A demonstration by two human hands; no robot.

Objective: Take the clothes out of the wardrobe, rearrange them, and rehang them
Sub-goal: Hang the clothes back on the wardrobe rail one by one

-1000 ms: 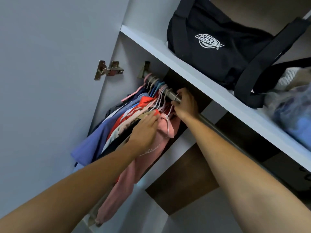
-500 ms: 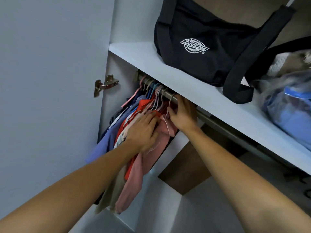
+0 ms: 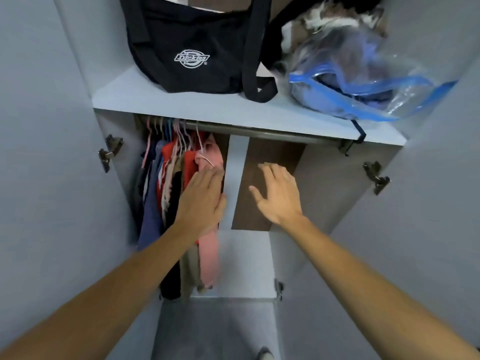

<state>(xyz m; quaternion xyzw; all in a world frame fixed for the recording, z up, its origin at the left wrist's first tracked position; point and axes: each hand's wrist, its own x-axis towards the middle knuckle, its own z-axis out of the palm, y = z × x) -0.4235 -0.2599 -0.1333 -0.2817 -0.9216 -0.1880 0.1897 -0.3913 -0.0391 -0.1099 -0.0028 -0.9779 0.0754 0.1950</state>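
Bunched clothes (image 3: 166, 183) on thin hangers (image 3: 181, 137), crowded at left end of dark rail (image 3: 259, 131) inside pale wardrobe (image 3: 78, 178), pink garment (image 3: 209, 245) outermost on right, then beige, black, red, blue, hanging straight down

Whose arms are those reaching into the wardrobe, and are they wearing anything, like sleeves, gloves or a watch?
They belong to the person wearing the camera. Both forearms are bare as far as the picture shows: no sleeve reaches into view on either one. The left hand and the right hand have no gloves, and no rings, watch or bracelet can be seen on the fingers or wrists. No markings show either.
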